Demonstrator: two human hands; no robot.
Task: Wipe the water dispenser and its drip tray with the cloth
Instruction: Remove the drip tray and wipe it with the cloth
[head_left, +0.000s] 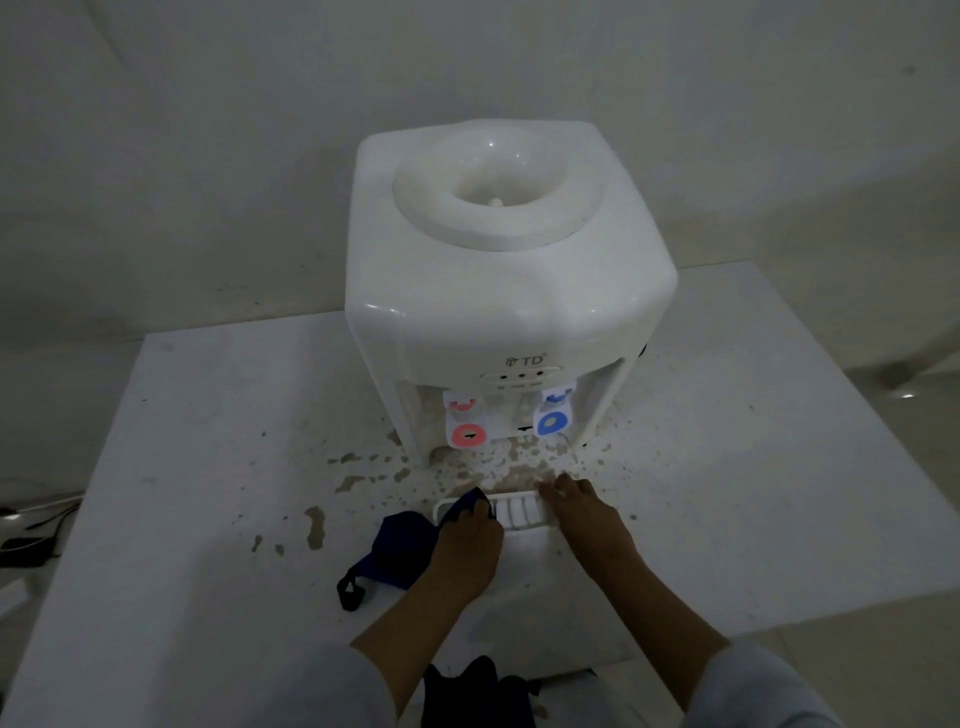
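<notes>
On dispenser (511, 291) front: "TD". L hand (470, 530) grips cloth (410, 545); R hand (584, 512) holds drip tray (519, 512).

The water dispenser (511, 291) was set at frame centre on the table (208, 441). Below it, the drip tray (519, 512) was placed, with the cloth (402, 545) spread lower left.
</notes>
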